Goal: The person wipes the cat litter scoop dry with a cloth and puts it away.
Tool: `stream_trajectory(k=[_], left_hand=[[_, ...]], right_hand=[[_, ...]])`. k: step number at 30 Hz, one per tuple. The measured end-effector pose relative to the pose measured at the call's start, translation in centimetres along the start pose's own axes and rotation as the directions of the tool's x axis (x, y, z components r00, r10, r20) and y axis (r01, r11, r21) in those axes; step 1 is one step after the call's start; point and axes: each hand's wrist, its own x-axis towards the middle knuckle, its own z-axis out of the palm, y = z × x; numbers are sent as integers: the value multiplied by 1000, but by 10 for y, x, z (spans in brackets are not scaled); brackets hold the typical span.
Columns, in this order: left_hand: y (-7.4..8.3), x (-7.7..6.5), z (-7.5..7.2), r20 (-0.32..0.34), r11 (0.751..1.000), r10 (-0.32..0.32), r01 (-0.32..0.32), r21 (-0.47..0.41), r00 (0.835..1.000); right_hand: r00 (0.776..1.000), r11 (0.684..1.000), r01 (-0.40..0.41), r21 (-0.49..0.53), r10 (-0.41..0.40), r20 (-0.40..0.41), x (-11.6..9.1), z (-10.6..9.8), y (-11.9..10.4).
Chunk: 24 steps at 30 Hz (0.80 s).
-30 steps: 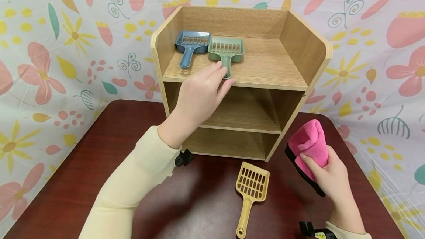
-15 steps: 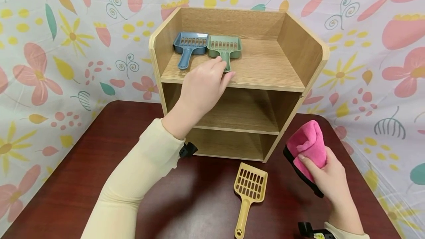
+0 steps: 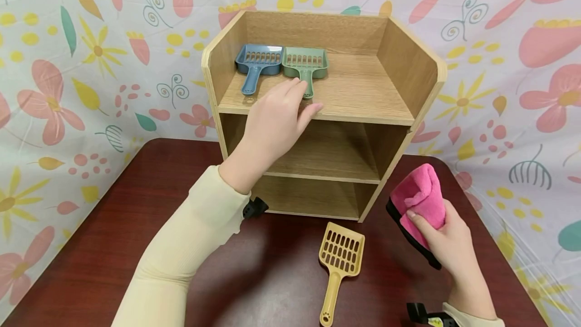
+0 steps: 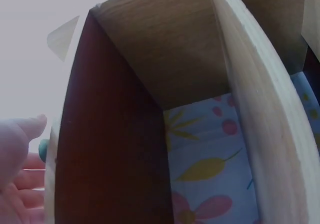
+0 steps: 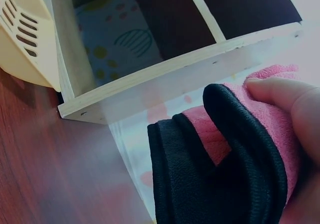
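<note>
Green scoop [image 3: 305,68] front-to-back, handle [image 3: 309,86] frontward; left hand [image 3: 274,119] unclenched over it, right hand [image 3: 453,240] gripping pink cloth [image 3: 424,197]

Left arm [image 3: 170,266] reaching up and inward, bent at my elbow, cream sleeve [image 3: 204,218] ending at the wrist. Left fingers [image 3: 290,95] extended forward, knuckles uppermost, left thumb [image 3: 309,115] standing apart. Right forearm [image 3: 472,286] rising from lower right; my right fingers [image 3: 453,214] curled in a grip, right thumb [image 3: 424,226] laid across the front.
</note>
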Motion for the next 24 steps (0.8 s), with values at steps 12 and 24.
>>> stream_trajectory(k=[12,24], left_hand=[[-1,-34,-2,-245,985,165,-171,-4,955],[-6,-69,4,-267,976,186,-208,-57,946]], right_hand=[[999,999,35,-1,-35,-2,0,0,0],[1000,999,25,22,-25,11,0,0,-1]])
